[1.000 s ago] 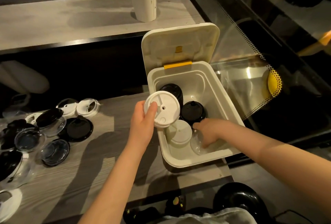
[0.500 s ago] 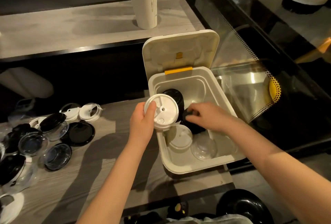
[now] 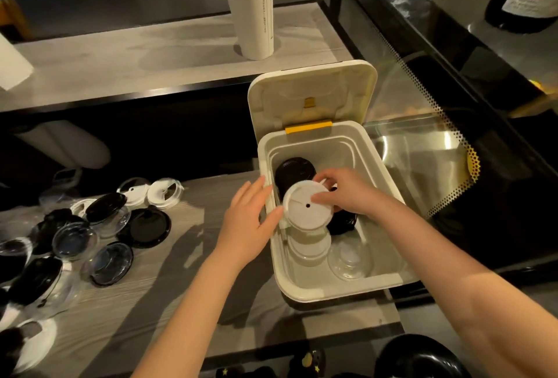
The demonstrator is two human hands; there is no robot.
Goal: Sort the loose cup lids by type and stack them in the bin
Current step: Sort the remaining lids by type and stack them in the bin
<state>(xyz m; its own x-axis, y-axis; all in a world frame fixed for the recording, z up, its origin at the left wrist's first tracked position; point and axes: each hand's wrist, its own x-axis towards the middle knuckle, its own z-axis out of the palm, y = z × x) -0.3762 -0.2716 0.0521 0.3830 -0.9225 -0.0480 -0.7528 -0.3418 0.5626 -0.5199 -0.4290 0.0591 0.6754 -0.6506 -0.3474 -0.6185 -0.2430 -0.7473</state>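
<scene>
- Lid first: the white lid (image 3: 307, 210) hangs roughly level over the near-left part of the bin (image 3: 341, 287). It is just above the white stack (image 3: 308, 246) and not yet seated on it.
- The right grip (image 3: 347, 193) pinches the lid's far rim between thumb and curled fingers. The left grip (image 3: 247, 217) is spread with its fingers straight and its thumb at the lid's left rim, though we cannot tell whether it truly touches.
- We judge the main risk to be a crooked landing. Held by one edge only, the lid may tip as it goes down and sit askew instead of nesting.
- The right wrist also lies over the nearer black lids (image 3: 342, 223), so a careless lowering could nudge that pile against the white one and mix the types.
- The white stack stands close to the bin's left wall, where the lid's rim could catch.
- The bin stands open on the counter (image 3: 145, 311), its hinged cover (image 3: 311, 90) upright at the back above a yellow latch (image 3: 308, 127).
- Inside we see four groups: the rear black lids (image 3: 293, 170) at back left, the nearer black lids mid-right, the white stack near-left and clear lids (image 3: 350, 259) near-right.
- Well left of the bin, loose lids (image 3: 99, 235) in black, white and clear lie mixed on the counter, so we judge the sorting far from finished.
</scene>
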